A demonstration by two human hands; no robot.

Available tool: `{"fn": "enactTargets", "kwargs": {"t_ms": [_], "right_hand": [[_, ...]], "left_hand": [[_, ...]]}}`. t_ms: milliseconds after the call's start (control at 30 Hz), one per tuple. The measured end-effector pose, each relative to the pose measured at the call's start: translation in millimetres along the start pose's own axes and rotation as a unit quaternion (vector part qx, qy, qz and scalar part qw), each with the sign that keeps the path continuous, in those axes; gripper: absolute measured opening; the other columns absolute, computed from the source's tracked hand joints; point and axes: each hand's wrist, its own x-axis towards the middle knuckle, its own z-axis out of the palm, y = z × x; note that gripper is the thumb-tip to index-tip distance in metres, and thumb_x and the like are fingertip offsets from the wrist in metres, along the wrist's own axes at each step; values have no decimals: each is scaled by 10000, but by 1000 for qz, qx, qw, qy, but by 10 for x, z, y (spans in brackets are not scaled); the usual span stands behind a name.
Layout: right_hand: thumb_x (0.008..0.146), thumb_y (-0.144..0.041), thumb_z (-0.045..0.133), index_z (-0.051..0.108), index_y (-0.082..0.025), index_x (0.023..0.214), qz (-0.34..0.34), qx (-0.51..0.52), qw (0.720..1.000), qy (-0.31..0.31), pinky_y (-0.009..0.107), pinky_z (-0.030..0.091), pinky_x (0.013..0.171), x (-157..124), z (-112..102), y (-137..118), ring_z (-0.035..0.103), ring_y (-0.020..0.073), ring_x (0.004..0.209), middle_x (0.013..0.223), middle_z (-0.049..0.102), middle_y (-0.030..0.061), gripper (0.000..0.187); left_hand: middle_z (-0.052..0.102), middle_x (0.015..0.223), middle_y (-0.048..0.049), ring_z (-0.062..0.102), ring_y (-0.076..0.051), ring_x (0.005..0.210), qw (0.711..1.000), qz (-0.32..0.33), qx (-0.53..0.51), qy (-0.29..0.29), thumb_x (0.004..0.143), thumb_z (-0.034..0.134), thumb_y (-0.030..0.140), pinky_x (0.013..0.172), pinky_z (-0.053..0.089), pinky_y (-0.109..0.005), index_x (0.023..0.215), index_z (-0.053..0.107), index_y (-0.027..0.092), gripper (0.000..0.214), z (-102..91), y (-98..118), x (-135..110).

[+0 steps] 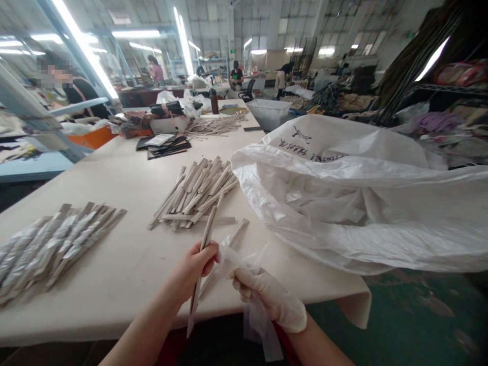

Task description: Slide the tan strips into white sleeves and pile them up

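My left hand (196, 272) is bare and pinched around a long thin beige strip (206, 235) that stands tilted over the table's near edge. My right hand (267, 297), in a white glove, is closed on a clear plastic sleeve (238, 259) whose top touches the strip; a second strip (237, 231) pokes out past it. Just beyond my hands lies a loose heap of bare strips (196, 193). At the left, a row of strips wrapped in clear plastic (49, 244) lies fanned on the table.
A big white plastic sack (358, 203) sprawls over the table's right side. The cream table (125, 173) carries dark cards (163, 145), a box and more strips farther back. Other people work at tables behind. Green floor lies to the right.
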Motion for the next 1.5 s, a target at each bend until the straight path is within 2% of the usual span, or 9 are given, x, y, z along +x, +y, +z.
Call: {"fn": "enactTargets", "kwargs": {"t_ms": [100, 200, 400, 600, 800, 1033, 1200, 1367, 1500], "right_hand": [[692, -432, 642, 654, -112, 782, 35, -52, 997, -53, 195, 213, 402, -68, 40, 32, 392, 37, 400, 555, 549, -15, 332], [722, -463, 597, 654, -118, 757, 63, -71, 992, -81, 188, 200, 371, -126, 39, 106, 392, 34, 369, 534, 558, -12, 351], [778, -580, 428, 665, -91, 742, 22, -35, 995, -90, 201, 166, 348, -247, 26, 144, 358, 44, 349, 457, 502, -5, 544], [748, -456, 518, 675, -90, 666, 18, -45, 997, -54, 210, 178, 378, -325, 84, -9, 355, 48, 368, 420, 457, -19, 406], [642, -405, 685, 630, -116, 754, 44, -30, 998, -14, 205, 124, 373, -246, -27, 183, 310, 31, 359, 454, 503, -43, 315], [701, -499, 596, 538, -137, 608, 1, 3, 1000, 25, 216, 141, 384, -220, -26, 155, 327, 39, 360, 452, 504, -26, 378], [688, -340, 574, 542, -141, 549, 3, 9, 998, 56, 226, 194, 420, -226, -46, 128, 341, 58, 406, 467, 455, -40, 244], [667, -235, 595, 641, -130, 654, 31, -76, 996, -45, 220, 258, 483, -271, 11, 104, 402, 72, 495, 553, 520, -26, 116], [654, -226, 620, 652, -136, 694, 55, -116, 985, -114, 207, 293, 500, -301, 150, 62, 443, 80, 525, 581, 550, -23, 104]], "left_hand": [[348, 334, 74, 263, -42, 333, 995, -16, -101, -19, 728, 495, 371, 353, 186, -170, 574, 557, 133, 290, -36, 54, 76], [387, 357, 68, 278, -30, 329, 984, -17, -177, 6, 703, 535, 325, 329, 186, -153, 625, 601, 94, 253, -62, 89, 160], [547, 526, 10, 350, -20, 358, 975, -46, -214, 41, 669, 563, 213, 300, 214, -129, 589, 522, 119, 130, -93, 30, 318], [529, 508, 14, 340, -24, 352, 972, -65, -225, 15, 712, 542, 198, 293, 228, -124, 579, 485, 133, 159, -89, -15, 324], [518, 454, 4, 312, -30, 333, 972, -41, -232, 7, 761, 487, 194, 283, 226, -131, 653, 567, 86, 172, -218, 136, 299], [516, 502, 7, 324, -23, 335, 972, -21, -236, -4, 744, 487, 202, 288, 249, -125, 624, 556, 101, 171, -308, 181, 388], [472, 462, 33, 343, -29, 333, 976, -16, -218, -6, 730, 508, 229, 291, 250, -122, 608, 541, 115, 170, -306, 148, 405], [459, 431, 44, 315, -27, 319, 983, -16, -185, -10, 713, 516, 260, 296, 226, -130, 616, 552, 116, 177, -243, 173, 444], [452, 416, 48, 318, -26, 314, 989, -26, -142, -19, 698, 514, 280, 305, 217, -140, 583, 553, 118, 203, -29, 180, 519]]}}
